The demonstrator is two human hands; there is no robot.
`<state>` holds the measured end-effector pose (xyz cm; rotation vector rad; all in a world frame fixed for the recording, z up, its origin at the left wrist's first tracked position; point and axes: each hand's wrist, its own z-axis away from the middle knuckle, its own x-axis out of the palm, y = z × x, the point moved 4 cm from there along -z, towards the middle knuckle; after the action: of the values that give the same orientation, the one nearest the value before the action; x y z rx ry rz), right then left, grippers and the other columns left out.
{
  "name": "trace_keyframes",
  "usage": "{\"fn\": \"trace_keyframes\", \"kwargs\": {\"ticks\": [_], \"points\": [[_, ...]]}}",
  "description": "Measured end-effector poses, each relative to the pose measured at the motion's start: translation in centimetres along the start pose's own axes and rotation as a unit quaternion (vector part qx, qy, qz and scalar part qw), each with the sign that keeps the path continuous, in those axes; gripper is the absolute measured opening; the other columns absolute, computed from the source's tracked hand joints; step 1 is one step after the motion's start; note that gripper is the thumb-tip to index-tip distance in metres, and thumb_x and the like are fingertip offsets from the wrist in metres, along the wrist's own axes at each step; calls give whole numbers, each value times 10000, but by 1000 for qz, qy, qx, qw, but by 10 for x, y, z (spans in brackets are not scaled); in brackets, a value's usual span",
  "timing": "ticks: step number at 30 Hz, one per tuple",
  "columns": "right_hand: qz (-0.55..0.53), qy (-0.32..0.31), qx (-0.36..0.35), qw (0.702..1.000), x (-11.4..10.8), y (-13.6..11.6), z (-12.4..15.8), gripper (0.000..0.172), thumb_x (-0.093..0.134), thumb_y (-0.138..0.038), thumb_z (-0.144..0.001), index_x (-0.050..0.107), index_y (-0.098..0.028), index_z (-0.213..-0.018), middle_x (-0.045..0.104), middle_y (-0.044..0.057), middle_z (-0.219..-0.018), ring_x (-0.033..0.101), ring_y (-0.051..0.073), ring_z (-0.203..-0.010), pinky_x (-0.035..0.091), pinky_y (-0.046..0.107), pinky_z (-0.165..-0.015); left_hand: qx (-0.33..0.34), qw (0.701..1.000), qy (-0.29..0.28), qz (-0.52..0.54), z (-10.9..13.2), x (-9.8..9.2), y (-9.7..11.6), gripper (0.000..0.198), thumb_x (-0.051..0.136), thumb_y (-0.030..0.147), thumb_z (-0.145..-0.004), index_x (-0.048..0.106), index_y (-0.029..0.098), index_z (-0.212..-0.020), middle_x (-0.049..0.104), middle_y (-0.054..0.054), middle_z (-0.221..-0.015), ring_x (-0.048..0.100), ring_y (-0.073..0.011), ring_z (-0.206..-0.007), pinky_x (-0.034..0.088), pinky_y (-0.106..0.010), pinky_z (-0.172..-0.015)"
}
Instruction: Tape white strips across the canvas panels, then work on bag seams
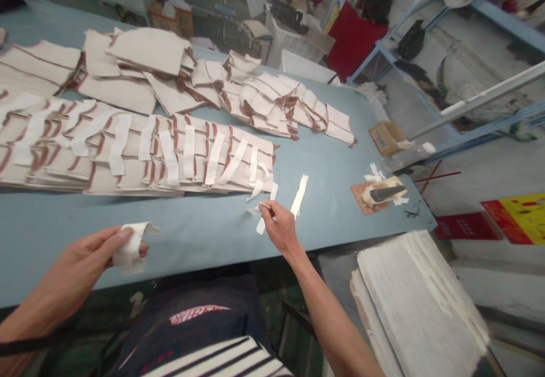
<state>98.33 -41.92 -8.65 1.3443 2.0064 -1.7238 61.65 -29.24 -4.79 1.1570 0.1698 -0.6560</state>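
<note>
My left hand point(91, 255) is closed around a small folded bunch of white cloth strips point(131, 246) above the table's near edge. Between the thumb and fingers of my right hand point(279, 228) is a pinched white strip, mostly hidden and blurred. Just beyond that hand, an overlapping row of cream fabric pieces point(264, 149) with brown stripes runs off to the left. Several white strips point(189, 151) lie across the row. Beside my right hand, a loose white strip point(300, 194) rests on the blue table point(336, 155).
Behind the row lie heaped cream fabric pieces point(145, 53). At the right end stand a dark-handled tool point(385, 194) on a brown board, a small cardboard box point(386, 137) and a clear bottle point(409, 155). A stack of pale cloth point(417, 303) sits below right, near blue shelving point(506, 19).
</note>
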Motion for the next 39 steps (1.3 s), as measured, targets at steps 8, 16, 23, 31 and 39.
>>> {"fn": "trace_keyframes", "kwargs": {"ticks": [8,16,23,31,39], "points": [[40,-78,-65,994,96,1,62,193,628,-257,-1073,808,-247,-1007,851,94,-948,792,236,-885,574,310,-842,-76,989,-9,127,3,0,-3,799,960,882,-396,830,210,-808,870,4,-782,766,-273,-811,638,-282,-725],[88,-103,-42,990,166,11,103,143,664,-181,-1024,794,-239,-1024,836,90,-987,767,263,-1004,594,371,-957,-65,985,-26,161,-13,-14,-2,836,977,868,-285,820,198,-759,844,-25,-727,723,-222,-747,607,-237,-673],[65,-52,6,997,169,8,137,654,756,-326,-911,619,-123,-1517,779,217,-1334,699,382,-1276,533,594,-1165,-66,978,-71,186,-12,-41,-16,769,1005,831,-360,870,217,-802,859,-27,-768,735,-222,-790,608,-226,-709],[8,14,62,998,162,-7,130,339,568,-430,-1111,810,-233,-981,846,99,-1085,748,286,-1209,576,470,-1071,-56,950,-108,286,-10,-58,-6,339,1032,418,-651,865,177,-819,853,-28,-752,729,-192,-703,625,-213,-633],[-5,145,104,984,135,-37,82,531,537,-643,-1032,767,-165,-1018,804,195,-1147,739,335,-1136,581,569,-1051,-68,906,-136,394,5,-72,10,139,750,216,-930,861,132,-917,876,-110,-843,821,-252,-728,692,-301,-654]]}}
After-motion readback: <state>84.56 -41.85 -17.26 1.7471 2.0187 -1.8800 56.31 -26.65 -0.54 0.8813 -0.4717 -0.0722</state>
